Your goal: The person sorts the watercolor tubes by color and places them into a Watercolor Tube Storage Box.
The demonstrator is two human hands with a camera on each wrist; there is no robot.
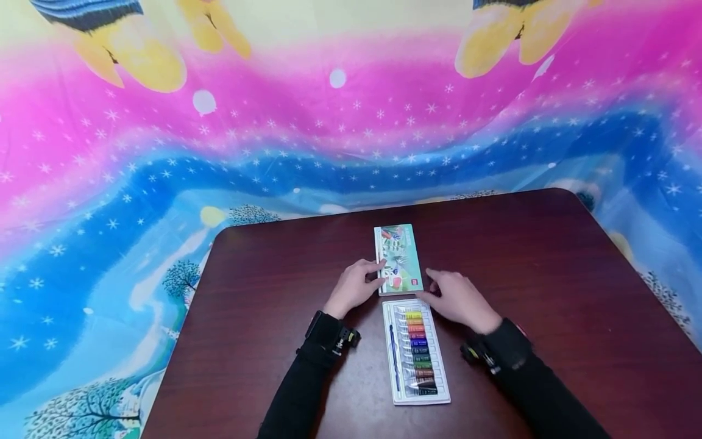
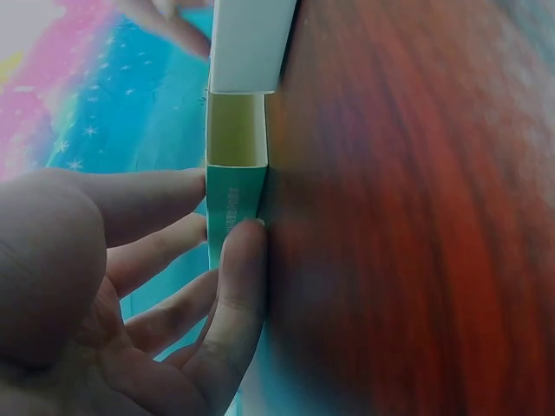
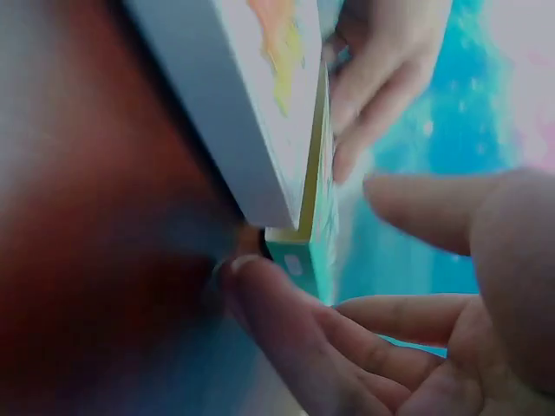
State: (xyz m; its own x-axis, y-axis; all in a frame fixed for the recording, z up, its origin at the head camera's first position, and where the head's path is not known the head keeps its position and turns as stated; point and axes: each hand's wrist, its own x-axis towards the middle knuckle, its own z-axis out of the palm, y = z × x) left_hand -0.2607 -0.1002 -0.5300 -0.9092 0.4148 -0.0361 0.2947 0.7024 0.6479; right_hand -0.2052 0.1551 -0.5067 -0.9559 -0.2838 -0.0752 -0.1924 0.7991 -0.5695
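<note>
A flat teal paint box [image 1: 403,256] with a plant print lies on the table, its open end facing me. My left hand [image 1: 355,286] holds it by the left edge, fingertips on the printed top and thumb [image 2: 243,260] along the side. In front of that open end lies a white plastic tray [image 1: 388,353] of several paint tubes [image 1: 420,350] and a thin blue brush [image 1: 394,356]. My right hand [image 1: 457,299] is spread loosely beside the box's lower right corner, its thumb [image 3: 269,295] close to the tray's far corner.
The dark red-brown wooden table [image 1: 263,341] extends on both sides of the box and tray. Behind it hangs a colourful cloth [image 1: 307,122] with snowflakes and trees. A black wrist camera is strapped on each sleeve.
</note>
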